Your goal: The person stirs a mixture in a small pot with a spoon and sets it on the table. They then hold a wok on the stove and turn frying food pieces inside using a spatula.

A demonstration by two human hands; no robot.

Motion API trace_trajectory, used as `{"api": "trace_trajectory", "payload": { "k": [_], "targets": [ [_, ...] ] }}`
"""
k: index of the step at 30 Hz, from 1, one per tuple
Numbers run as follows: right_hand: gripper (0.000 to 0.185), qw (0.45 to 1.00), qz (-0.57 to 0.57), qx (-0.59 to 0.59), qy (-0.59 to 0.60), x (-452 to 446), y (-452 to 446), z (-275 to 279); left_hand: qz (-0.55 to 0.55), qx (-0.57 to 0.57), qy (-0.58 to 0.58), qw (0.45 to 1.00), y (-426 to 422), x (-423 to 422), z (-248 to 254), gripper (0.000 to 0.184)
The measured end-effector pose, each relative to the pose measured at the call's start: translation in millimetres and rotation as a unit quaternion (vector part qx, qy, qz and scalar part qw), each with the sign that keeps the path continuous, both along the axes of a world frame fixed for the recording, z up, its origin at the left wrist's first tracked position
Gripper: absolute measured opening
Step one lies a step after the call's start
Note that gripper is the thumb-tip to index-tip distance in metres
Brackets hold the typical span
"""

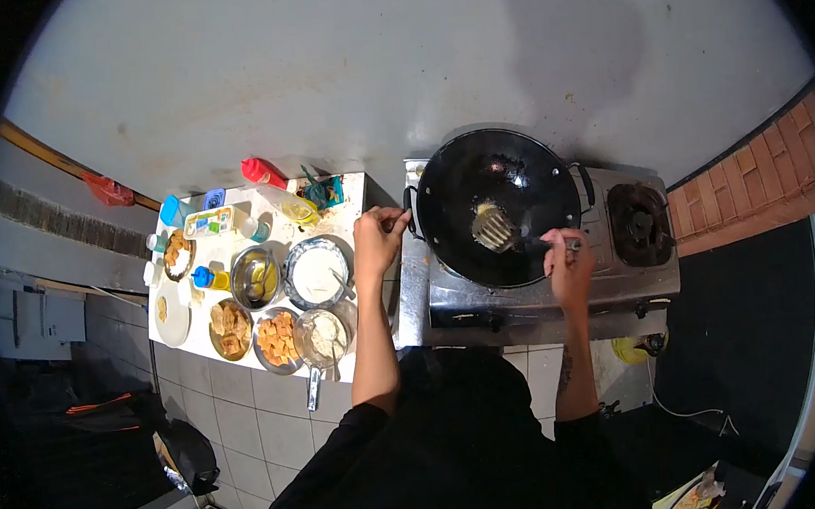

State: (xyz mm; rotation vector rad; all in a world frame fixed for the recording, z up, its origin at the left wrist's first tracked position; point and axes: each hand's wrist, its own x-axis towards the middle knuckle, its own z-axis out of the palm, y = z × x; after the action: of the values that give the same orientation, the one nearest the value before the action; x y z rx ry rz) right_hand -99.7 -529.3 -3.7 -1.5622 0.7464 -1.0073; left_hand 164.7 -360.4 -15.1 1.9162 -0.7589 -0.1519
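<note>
A large black wok (459,177) sits on the left side of a steel gas stove (542,313). My left hand (380,240) is at the wok's left side, its fingers pinched on the looped handle (410,211). In my right hand (567,262) is the handle of a slotted spatula (494,230), held over the wok's right rim. The spatula's head rests low inside the wok, next to a small pale patch of food or oil. Dark, shiny marks show on the wok's far inner wall.
Left of the stove, a white table (353,197) bears a bowl of white powder (319,271), a saucepan (325,338), a bowl of orange-brown pieces (277,339), a red bottle (263,173) and several other containers. A second burner (642,224) is on the right.
</note>
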Motion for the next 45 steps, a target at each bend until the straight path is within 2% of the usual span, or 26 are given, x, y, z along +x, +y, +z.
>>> {"api": "trace_trajectory", "payload": {
  "k": [5,10,11,14,15,18,22,24,25,28,30,32,34,36,39,45],
  "targets": [
    [0.013,0.999,-0.038,-0.001,-0.005,3,-10,1,0.006,0.031,-0.005,1.000,1,-1,1,0.023],
    [0.010,0.999,0.029,-0.017,-0.003,6,0,0,0.008,0.026,-0.008,1.000,0,-2,1,0.024],
    [0.010,1.000,0.014,0.005,-0.021,1,-2,-2,0.006,0.023,-0.019,1.000,0,-3,1,0.024],
    [0.011,0.999,0.014,-0.022,-0.042,-15,-4,17,0.002,0.047,-0.014,0.999,1,-2,5,0.025],
    [0.012,0.999,0.007,-0.035,-0.001,-22,-6,23,-0.003,0.073,0.003,0.997,2,-2,7,0.026],
    [0.014,1.000,-0.013,0.001,-0.017,-27,-5,34,-0.003,0.085,0.000,0.996,2,-4,13,0.026],
    [0.016,0.999,-0.018,0.000,0.044,-13,-1,17,-0.010,0.076,-0.007,0.997,2,-3,12,0.026],
    [0.017,0.997,-0.053,0.033,0.034,6,6,2,-0.006,0.074,0.002,0.997,2,-4,12,0.026],
    [0.016,0.998,-0.048,0.027,-0.016,15,12,-2,-0.009,0.075,0.003,0.997,1,-5,12,0.026],
    [0.014,0.998,-0.032,-0.012,-0.050,27,17,-10,-0.008,0.063,0.012,0.998,0,-4,10,0.026],
    [0.014,0.999,-0.026,-0.005,-0.031,16,12,-3,0.002,0.039,-0.013,0.999,1,-3,3,0.024],
    [0.014,0.999,-0.010,0.022,0.043,-1,0,4,0.004,0.038,-0.018,0.999,1,-1,-1,0.025],
    [0.015,0.999,-0.005,0.014,0.050,-6,-6,9,0.004,0.037,-0.022,0.999,2,-1,-1,0.025],
    [0.015,0.998,-0.040,-0.039,0.011,-4,-8,12,0.008,0.024,-0.015,1.000,1,-2,-1,0.024],
    [0.016,0.997,-0.079,0.009,-0.024,11,-1,18,0.003,0.025,-0.028,0.999,1,-2,1,0.024],
    [0.015,0.998,-0.059,0.002,-0.030,27,16,0,0.003,0.032,-0.015,0.999,-1,-7,7,0.023]
  ]
}}
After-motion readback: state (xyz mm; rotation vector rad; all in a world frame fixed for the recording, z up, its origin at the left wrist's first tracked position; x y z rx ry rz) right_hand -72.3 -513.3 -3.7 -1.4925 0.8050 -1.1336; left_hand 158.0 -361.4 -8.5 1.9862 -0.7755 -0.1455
